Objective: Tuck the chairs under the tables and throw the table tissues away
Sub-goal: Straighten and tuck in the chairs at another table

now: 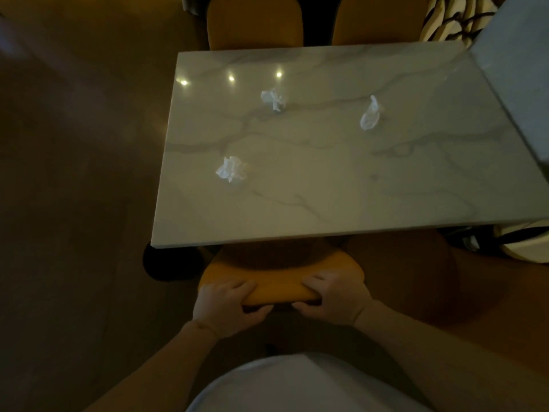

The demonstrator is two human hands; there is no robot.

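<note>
- A chair (282,281) with a rounded, mustard-yellow padded back was seen at the near edge of the bench (341,179), with its seat mostly hidden under the top.
- The top of the chair back was gripped by both hands: the left hand (224,304) was closed on its left part, and the right hand (332,298) was closed on its right part.
- The fingers (237,288) of each hand were curled over the front of the backrest, and the thumbs were pressed at the rear side.
- Three crumpled white tissues were lying on the bench: one tissue (231,171) near the left edge, a second tissue (273,99) farther back towards the middle, and a third tissue (370,114) to the right; they were well apart from each other.
- The bench top was rectangular, smooth and glossy, of pale marble look with grey veins, and small spots of light were reflected in it.
- Two more yellow chair backs (255,22) were seen at the far edge of the bench, close against it.
- The floor (74,173) to the left was brown, dim and open.
- A pale grey slab (517,69) was covering the right far corner of the bench, and a striped fabric (451,19) was visible behind it.
</note>
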